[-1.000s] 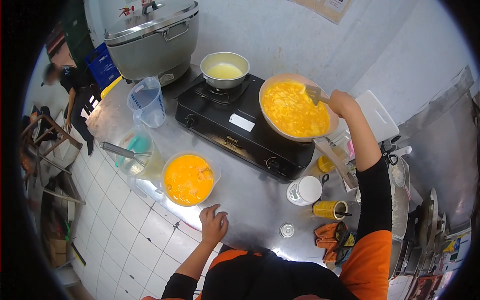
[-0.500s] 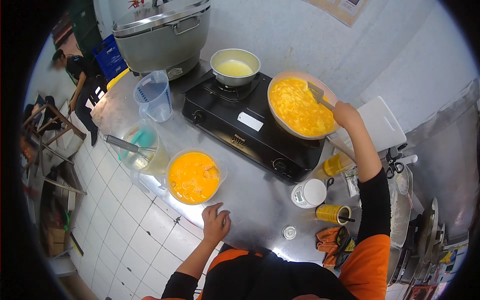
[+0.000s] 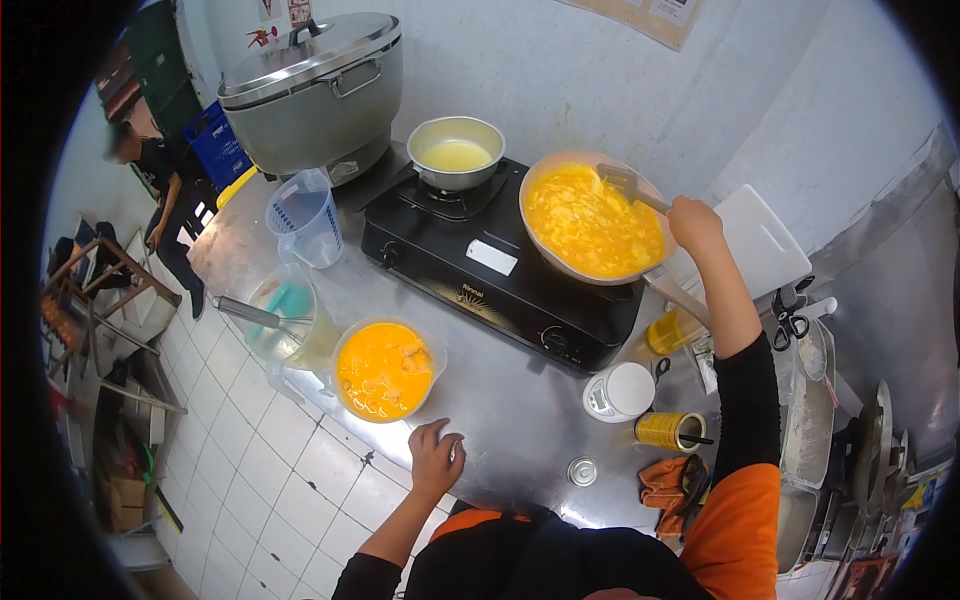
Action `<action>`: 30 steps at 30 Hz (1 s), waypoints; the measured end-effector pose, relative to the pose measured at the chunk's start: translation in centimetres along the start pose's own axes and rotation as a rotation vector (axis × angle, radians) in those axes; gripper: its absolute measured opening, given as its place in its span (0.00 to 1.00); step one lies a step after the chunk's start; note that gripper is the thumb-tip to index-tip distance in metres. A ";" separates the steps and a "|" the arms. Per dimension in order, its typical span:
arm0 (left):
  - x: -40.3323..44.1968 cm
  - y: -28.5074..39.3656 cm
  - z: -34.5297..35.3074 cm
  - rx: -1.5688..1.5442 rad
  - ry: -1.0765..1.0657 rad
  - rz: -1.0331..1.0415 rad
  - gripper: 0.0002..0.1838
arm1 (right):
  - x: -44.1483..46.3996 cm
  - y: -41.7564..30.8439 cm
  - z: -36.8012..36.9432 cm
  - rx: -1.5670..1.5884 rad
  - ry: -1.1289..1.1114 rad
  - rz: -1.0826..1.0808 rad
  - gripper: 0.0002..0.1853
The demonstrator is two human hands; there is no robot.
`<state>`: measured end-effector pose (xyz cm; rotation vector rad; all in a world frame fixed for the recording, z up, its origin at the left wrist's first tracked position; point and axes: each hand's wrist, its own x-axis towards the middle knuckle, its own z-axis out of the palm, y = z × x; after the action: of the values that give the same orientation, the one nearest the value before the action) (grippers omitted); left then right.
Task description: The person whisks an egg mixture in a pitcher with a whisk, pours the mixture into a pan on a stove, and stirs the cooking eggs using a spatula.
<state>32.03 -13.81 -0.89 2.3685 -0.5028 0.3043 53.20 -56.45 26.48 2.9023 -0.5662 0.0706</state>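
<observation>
My right hand (image 3: 696, 222) is closed around the handle of a flat spatula (image 3: 620, 181). The blade dips into soft, partly set scrambled egg (image 3: 590, 225) near the far rim of a frying pan (image 3: 549, 160). This pan sits on the right burner of a black gas stove (image 3: 450, 275), its handle (image 3: 682, 303) pointing toward me. My left hand (image 3: 437, 460) rests on the table's near edge with loosely bent fingers apart, holding nothing. Just beyond it stands a plastic jug of raw egg (image 3: 385, 372).
A saucepan with yellowish liquid (image 3: 455, 153) is on the left burner. Jugs (image 3: 305, 222), one with a whisk (image 3: 250, 312), stand left. On the right are a kitchen scale (image 3: 620, 391), a yellow can (image 3: 668, 431), scissors (image 3: 790, 325) and gloves (image 3: 665, 485). A person (image 3: 165, 190) is far left.
The spatula and my right hand have shifted a little toward the far right rim of the pan. My left hand stays at the table edge. The whole view has tilted slightly.
</observation>
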 end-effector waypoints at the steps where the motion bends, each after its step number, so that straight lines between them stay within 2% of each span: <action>1: 0.0 0.0 0.0 0.003 0.001 -0.001 0.09 | 0.1 0.0 -0.1 -0.010 -0.014 -0.006 0.14; 7: 0.1 0.3 -0.2 0.002 -0.017 0.004 0.09 | 1.2 1.2 0.6 0.060 -0.060 -0.046 0.16; 30: 0.1 0.3 -0.2 0.002 -0.049 0.012 0.09 | -1.4 0.6 0.8 0.068 0.090 -0.369 0.14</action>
<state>31.96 -13.92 -0.48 2.3808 -0.5403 0.2533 51.70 -56.67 25.64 2.9962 -0.0090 0.1709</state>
